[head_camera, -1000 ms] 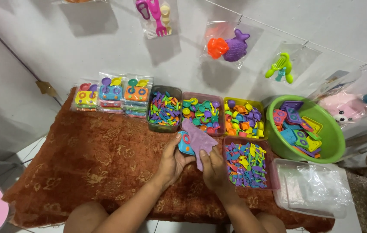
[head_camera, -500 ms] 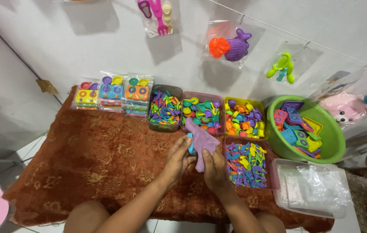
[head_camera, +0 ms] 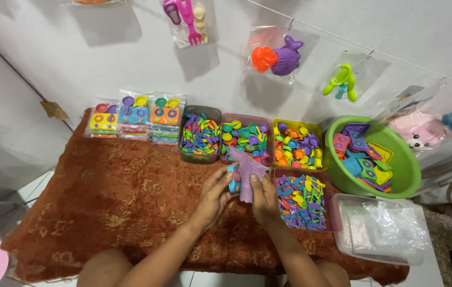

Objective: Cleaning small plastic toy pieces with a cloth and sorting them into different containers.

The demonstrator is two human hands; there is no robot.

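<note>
My left hand (head_camera: pixel 214 195) holds a small blue toy stove piece (head_camera: pixel 234 179) with red rings by its edge. My right hand (head_camera: pixel 265 197) presses a purple cloth (head_camera: pixel 247 174) against that piece, so the cloth covers most of it. Both hands hover over the rust-brown patterned cloth (head_camera: pixel 130 196) on the table, just in front of the row of tubs. A tub of small mixed-colour toy utensils (head_camera: pixel 303 201) sits right beside my right hand.
Behind the hands stand three tubs of coloured toy parts (head_camera: pixel 201 134) (head_camera: pixel 247 139) (head_camera: pixel 296 144), and packed toy sets (head_camera: pixel 135 116) at the left. A green bowl of toy stoves (head_camera: pixel 402 159) and a clear box of plastic bags (head_camera: pixel 382 231) lie to the right. Bagged toys hang on the wall.
The purple cloth has slid further over the blue piece and both hands have drawn a little closer together; the blue piece shows less than before.
</note>
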